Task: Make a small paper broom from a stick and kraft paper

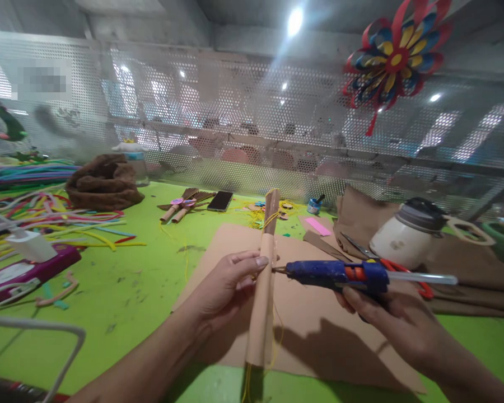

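My left hand [231, 282] is closed around a rolled brown paper tube [259, 313], with the thumb on its near face. Yellow string [247, 383] hangs from the tube's lower end, and a flat brown strip [271, 207] sticks out at the top. In my right hand [397, 316] is a blue hot glue gun [319, 273] with a clear glue stick [422, 277] jutting from its back. The gun's nozzle points left, at the tube's right edge near my left fingers; whether it touches I cannot tell. Below lies a sheet of brown paper [311, 347].
To the right stand a cream jar with dark lid [407, 229], red-handled scissors [420, 286] and folded brown cloth [357, 212]. A phone [220, 201] and finished brown pieces [185, 204] lie at the back. Coloured pipe cleaners [63, 210] and a purple power strip [37, 274] fill the left.
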Motion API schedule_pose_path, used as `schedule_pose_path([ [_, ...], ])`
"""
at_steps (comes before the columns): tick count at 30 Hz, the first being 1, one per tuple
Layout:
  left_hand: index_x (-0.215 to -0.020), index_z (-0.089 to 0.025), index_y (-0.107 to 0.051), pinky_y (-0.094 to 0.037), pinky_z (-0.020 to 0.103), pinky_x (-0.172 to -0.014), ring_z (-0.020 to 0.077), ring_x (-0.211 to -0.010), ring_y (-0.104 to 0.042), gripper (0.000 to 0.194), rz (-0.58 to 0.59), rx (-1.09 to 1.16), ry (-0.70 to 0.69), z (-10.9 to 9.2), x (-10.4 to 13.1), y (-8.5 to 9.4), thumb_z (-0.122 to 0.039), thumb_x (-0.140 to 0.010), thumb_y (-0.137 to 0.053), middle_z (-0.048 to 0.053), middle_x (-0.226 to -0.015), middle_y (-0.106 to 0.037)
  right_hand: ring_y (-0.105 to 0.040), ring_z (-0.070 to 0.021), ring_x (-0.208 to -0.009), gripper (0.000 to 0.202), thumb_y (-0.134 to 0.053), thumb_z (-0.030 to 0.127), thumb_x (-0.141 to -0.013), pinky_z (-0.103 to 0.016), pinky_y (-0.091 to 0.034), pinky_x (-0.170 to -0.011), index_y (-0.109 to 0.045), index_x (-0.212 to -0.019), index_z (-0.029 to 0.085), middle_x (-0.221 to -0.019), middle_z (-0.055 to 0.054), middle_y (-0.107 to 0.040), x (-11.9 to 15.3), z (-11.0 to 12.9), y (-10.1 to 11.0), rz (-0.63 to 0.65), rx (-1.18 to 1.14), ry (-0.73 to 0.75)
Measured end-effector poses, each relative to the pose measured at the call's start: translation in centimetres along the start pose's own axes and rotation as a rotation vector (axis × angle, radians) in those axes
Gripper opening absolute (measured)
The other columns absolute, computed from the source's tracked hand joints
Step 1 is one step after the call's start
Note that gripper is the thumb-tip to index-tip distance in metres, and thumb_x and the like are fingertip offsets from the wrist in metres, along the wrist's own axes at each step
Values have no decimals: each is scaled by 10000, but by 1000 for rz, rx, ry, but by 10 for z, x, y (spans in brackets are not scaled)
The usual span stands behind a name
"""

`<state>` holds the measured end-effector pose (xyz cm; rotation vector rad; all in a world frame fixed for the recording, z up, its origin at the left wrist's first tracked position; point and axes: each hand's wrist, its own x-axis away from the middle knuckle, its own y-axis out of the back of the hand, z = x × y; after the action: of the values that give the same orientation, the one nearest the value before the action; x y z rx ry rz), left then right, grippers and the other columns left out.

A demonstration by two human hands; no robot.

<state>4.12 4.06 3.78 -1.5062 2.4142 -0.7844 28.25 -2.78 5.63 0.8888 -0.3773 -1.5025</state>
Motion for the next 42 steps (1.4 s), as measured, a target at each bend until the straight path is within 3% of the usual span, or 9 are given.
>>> schedule_pose_path([
  [5, -836, -130, -708, -412, 219, -620, 125, -688, -548, 204, -33, 0, -21, 0, 0, 0, -224, -659, -744, 44, -768, -645, -538, -178, -573, 407, -474, 525, -834, -265, -441, -492, -596, -620, 200, -604, -39, -589, -1, -7, 4, 104, 5, 24],
  [13, -874, -104, -704, -429, 244, -648, 136, -680, -563, 240, 16, -15, 25, 1, 1, -1, -236, -675, -728, 67, -748, -653, -517, -158, -575, 381, -451, 499, -857, -244, -437, -508, -594, -676, 196, -602, -17, -554, -8, 11, -3, -37, -22, 18],
  [22, -903, -80, -712, -451, 258, -623, 142, -626, -561, 288, -16, -24, -3, 0, -1, -2, -259, -678, -717, 94, -721, -668, -607, -217, -659, 390, -497, 538, -819, -285, -508, -586, -640, -653, 215, -645, -47, -652, 2, 9, -2, -14, 36, 46],
  [28, -808, -86, -712, -437, 222, -605, 130, -657, -545, 197, -59, 23, -36, 0, -3, -2, -217, -661, -727, 71, -709, -646, -627, -207, -632, 307, -553, 479, -802, -279, -523, -607, -663, -682, 219, -633, -33, -678, 4, 10, -1, 3, -2, 69],
  [33, -756, -89, -683, -451, 235, -636, 126, -672, -539, 147, -51, 53, -47, 1, -4, 1, -213, -683, -714, 63, -730, -614, -655, -233, -714, 288, -568, 495, -787, -302, -539, -693, -693, -756, 237, -748, -45, -722, 8, 9, -2, 9, -5, 60],
  [37, -780, -99, -667, -450, 243, -638, 129, -685, -531, 149, -45, 36, -49, 1, -4, 2, -220, -699, -699, 58, -758, -604, -650, -230, -683, 305, -562, 489, -795, -298, -536, -655, -673, -690, 225, -694, -46, -704, 5, 2, 0, 22, 27, 50],
  [42, -767, -104, -641, -420, 212, -597, 96, -629, -483, 142, -31, 14, -43, 1, -6, 2, -234, -726, -680, 29, -723, -556, -629, -206, -634, 297, -530, 443, -825, -266, -514, -542, -660, -701, 206, -660, -39, -674, -4, -8, 4, 127, 28, 142],
])
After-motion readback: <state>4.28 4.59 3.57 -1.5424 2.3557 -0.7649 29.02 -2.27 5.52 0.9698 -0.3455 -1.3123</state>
